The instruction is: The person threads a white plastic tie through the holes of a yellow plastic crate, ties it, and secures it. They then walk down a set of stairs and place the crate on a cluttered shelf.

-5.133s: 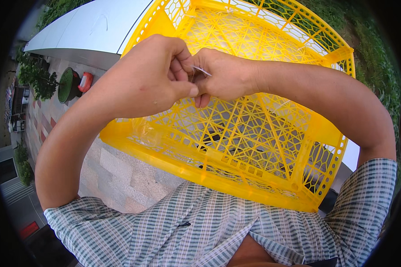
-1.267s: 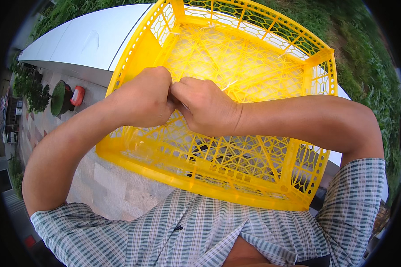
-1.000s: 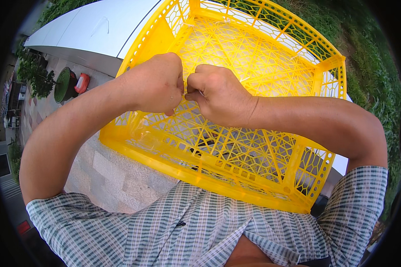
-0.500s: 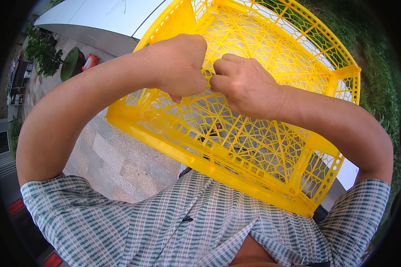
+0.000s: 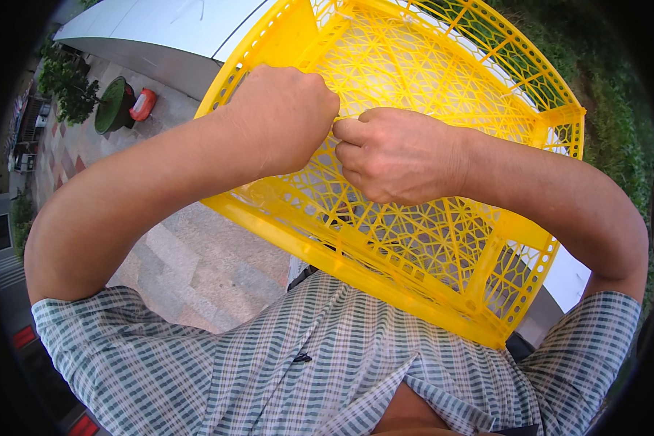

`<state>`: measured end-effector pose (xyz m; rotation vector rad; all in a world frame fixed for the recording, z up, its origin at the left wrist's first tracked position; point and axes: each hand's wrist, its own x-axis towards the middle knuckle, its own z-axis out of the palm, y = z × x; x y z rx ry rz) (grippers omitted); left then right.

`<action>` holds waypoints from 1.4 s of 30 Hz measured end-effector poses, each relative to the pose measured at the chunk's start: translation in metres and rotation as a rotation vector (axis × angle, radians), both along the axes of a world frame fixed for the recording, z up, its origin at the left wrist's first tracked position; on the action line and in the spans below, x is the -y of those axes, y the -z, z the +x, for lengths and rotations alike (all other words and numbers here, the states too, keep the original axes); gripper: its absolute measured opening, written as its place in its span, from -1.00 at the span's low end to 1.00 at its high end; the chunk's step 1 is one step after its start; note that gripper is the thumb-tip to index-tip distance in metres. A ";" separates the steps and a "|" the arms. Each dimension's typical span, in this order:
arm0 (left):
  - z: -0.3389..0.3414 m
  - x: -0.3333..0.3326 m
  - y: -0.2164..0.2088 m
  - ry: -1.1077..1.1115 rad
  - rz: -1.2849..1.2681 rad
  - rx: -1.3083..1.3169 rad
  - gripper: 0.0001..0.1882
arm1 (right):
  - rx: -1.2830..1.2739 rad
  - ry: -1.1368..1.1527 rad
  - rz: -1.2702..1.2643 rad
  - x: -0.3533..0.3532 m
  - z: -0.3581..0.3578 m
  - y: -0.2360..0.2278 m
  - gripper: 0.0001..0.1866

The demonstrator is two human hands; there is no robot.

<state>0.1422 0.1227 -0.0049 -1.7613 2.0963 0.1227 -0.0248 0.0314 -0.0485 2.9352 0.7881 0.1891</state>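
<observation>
A large yellow plastic crate [image 5: 341, 267] with open lattice walls and base is tilted in front of my body, its near rim by my shirt. Above its inside, my left hand [image 5: 287, 120] is closed in a fist, back of the hand up. My right hand [image 5: 400, 156] is closed too, its thumb and forefinger pinched against the left fist. Whatever lies between the fingers is hidden. Something clear and shiny, like thin plastic film [image 5: 253, 192], shows inside the crate's left side, below my left wrist.
A white-topped surface [image 5: 149, 29] runs behind the crate at upper left. Stone paving [image 5: 196, 254] lies below. Further off at left are a round planter [image 5: 114, 105] and a red-orange object [image 5: 144, 105]. Green plants [image 5: 614, 152] grow along the right.
My left fist has come down slightly and turned, and the right hand has shifted a little lower. The gap between them has closed. The crate has moved slightly.
</observation>
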 end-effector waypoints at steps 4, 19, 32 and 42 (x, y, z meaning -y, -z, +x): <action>-0.001 -0.010 -0.004 0.029 -0.016 0.042 -0.88 | -0.094 0.046 -0.035 -0.003 -0.025 -0.010 -0.81; 0.010 -0.018 -0.030 0.062 0.406 -0.191 -0.48 | 0.118 0.870 0.139 0.013 -0.190 -0.093 -0.81; 0.000 -0.012 -0.027 0.354 0.278 -0.109 -0.24 | 0.287 1.931 0.260 0.014 -0.391 -0.020 -0.70; -0.011 0.000 -0.025 0.314 0.314 -0.271 0.07 | 0.212 2.001 0.369 -0.002 -0.407 0.025 -0.60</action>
